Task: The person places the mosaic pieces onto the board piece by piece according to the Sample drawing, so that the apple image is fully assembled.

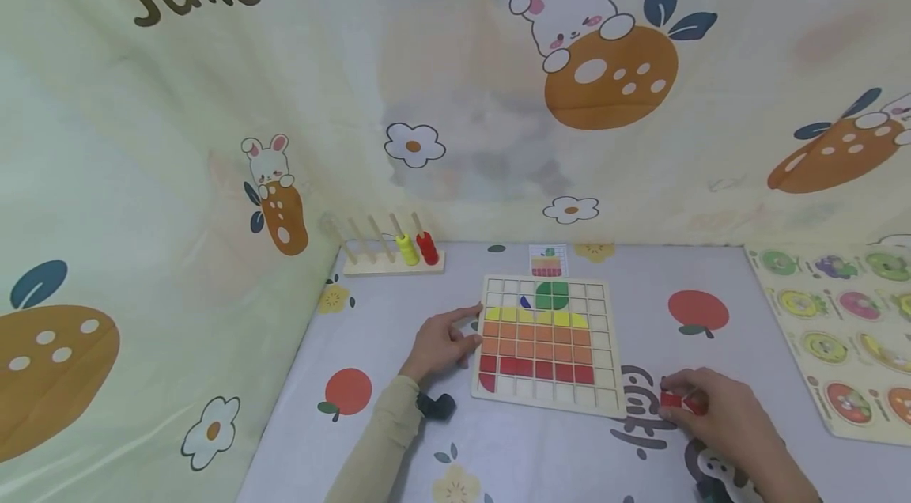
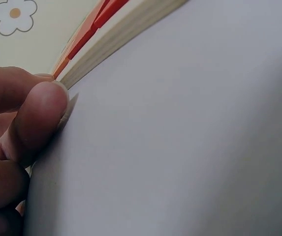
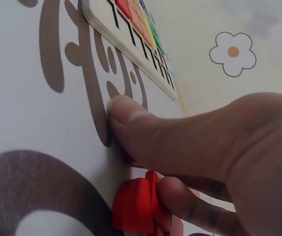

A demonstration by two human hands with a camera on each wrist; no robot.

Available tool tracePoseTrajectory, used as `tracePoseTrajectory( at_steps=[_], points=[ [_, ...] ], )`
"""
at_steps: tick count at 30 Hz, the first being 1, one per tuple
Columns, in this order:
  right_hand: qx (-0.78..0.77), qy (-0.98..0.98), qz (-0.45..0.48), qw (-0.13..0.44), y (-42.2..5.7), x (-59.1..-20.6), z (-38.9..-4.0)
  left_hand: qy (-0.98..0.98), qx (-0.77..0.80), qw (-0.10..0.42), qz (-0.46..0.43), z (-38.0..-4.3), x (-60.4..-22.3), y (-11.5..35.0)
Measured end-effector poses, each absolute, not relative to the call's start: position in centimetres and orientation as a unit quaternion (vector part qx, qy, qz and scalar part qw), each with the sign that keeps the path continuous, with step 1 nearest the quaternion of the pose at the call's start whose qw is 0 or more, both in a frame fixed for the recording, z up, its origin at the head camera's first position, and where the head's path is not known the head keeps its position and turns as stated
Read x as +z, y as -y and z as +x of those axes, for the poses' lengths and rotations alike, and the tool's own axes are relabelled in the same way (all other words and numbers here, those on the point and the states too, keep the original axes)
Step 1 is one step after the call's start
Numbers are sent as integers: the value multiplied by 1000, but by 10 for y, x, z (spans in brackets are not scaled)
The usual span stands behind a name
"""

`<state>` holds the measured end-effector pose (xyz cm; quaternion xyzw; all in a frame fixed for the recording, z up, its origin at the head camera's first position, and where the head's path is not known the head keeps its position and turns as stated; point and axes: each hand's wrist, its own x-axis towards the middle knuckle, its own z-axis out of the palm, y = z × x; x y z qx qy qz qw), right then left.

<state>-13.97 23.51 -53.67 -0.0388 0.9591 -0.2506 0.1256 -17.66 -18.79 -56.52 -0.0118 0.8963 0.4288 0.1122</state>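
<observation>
A pale wooden grid board (image 1: pixel 605 361) lies on the table, with colored pieces in bands: green (image 1: pixel 552 296) at the top, then yellow, orange and red (image 1: pixel 515 366). My left hand (image 1: pixel 439 345) is at the board's left edge, with thumb and index finger touching it; the other fingers are bent. Right of the board, low over the table, my right hand (image 1: pixel 719 404) pinches a red block (image 1: pixel 670 398) between thumb and fingers. More red blocks (image 3: pixel 133 206) sit under its fingers in the right wrist view; the thumb hides part of them.
Behind the board lies a small pattern card (image 1: pixel 547 260). A wooden peg counter (image 1: pixel 395 267) with yellow and red beads stands at the back left. To the right is a large board (image 1: pixel 818 376) with fruit pictures. A printed curtain (image 1: pixel 470 92) hangs behind the table.
</observation>
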Motion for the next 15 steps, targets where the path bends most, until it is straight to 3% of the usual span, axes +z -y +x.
tracePoseTrajectory(
  at_steps=[6,15],
  points=[
    [-256,-958,-37,122,-234,-539,-138,-897,428,108,-8,-177,-564,188],
    [-292,-955,-14,40,-231,-545,-127,-897,428,109,-10,-175,-562,187]
  ],
)
